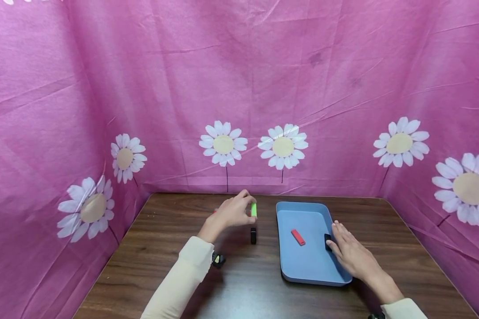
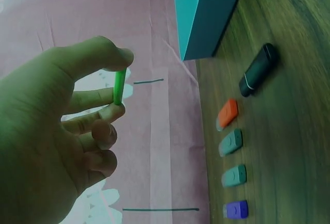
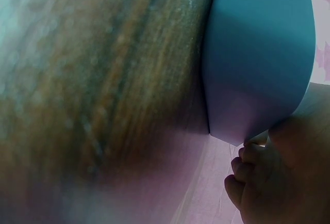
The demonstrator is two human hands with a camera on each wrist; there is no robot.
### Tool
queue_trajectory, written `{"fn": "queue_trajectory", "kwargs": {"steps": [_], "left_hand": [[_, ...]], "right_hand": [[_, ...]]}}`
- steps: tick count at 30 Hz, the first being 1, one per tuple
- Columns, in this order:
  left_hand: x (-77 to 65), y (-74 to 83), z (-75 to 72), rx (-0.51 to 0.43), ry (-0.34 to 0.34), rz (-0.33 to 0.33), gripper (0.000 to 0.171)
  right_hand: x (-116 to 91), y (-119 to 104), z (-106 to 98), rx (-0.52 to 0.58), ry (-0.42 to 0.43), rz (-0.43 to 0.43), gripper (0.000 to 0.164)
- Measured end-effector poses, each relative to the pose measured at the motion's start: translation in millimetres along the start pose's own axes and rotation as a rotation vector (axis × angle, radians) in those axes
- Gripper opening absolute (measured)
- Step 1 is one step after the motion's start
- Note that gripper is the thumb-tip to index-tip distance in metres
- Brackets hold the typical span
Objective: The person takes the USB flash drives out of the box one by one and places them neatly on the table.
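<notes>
In the head view my left hand [image 1: 233,212] is above the table, pinching a small flat bright-green stick [image 1: 253,210] between thumb and fingertips. Just below it on the table lies a black stick [image 1: 253,236], with a thin pale band in the left wrist view. My right hand [image 1: 355,254] rests on the right rim of a blue tray [image 1: 303,270], fingers extended. Inside the tray lies a red stick [image 1: 298,237]; a black piece [image 1: 327,242] sits against the right wall beside my right thumb, partly covered by it.
The left wrist view shows a row of small pieces on the table: an orange one [image 2: 228,113], two teal ones [image 2: 230,142] and a purple one [image 2: 237,209]. Pink cloth [image 1: 239,88] with daisies encloses the wooden table [image 1: 163,235] at the back and sides.
</notes>
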State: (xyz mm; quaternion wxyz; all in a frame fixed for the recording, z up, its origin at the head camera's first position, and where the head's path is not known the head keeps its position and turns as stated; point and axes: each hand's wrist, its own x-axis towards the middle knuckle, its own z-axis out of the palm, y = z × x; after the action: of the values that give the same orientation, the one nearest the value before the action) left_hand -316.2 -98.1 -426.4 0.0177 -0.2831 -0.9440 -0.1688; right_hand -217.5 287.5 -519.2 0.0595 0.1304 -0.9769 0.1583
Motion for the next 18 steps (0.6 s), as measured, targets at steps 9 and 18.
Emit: {"fn": "queue_trajectory", "kwargs": {"steps": [9, 18], "left_hand": [[-13.5, -12.1, 0.7, 0.004, 0.022, -0.017, 0.048], [-30.3, -25.2, 11.9, -0.015, -0.013, -0.056, 0.049]], "right_hand": [[1, 2, 0, -0.002, -0.004, 0.003, 0.069], [0, 3, -1, -0.005, -0.004, -0.006, 0.069]]}}
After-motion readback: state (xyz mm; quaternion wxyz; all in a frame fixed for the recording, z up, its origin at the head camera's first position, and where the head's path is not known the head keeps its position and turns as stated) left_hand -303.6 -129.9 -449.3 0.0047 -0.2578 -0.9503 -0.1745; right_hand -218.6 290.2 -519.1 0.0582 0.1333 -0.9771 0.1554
